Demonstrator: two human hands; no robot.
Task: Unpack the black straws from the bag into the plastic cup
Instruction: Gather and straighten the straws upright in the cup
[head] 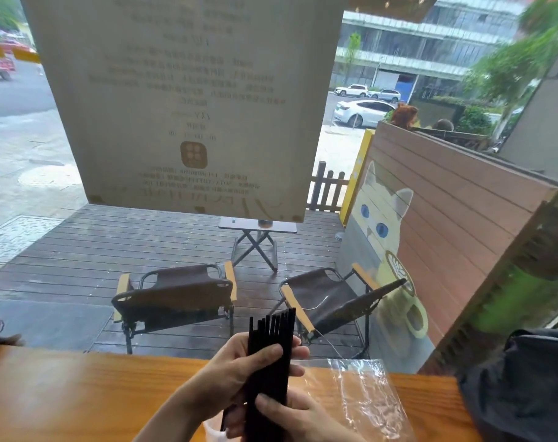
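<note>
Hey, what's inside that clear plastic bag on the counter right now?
The clear bag looks empty and crumpled on the wooden counter. The black straws are out, gripped by both hands; its near end runs out of frame.

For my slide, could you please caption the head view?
Both hands, left hand and right hand, grip a bundle of black straws above the wooden counter, clear bag alongside.

1. In front of you runs a wooden counter [64, 397] with an orange-brown grain, set against the window.
2. A clear plastic bag [363, 400] lies flat on it, to your right.
3. A dark bag [523, 387] sits at its far right end.
4. The plastic cup [212, 433] shows at the bottom edge, mostly hidden.
</note>
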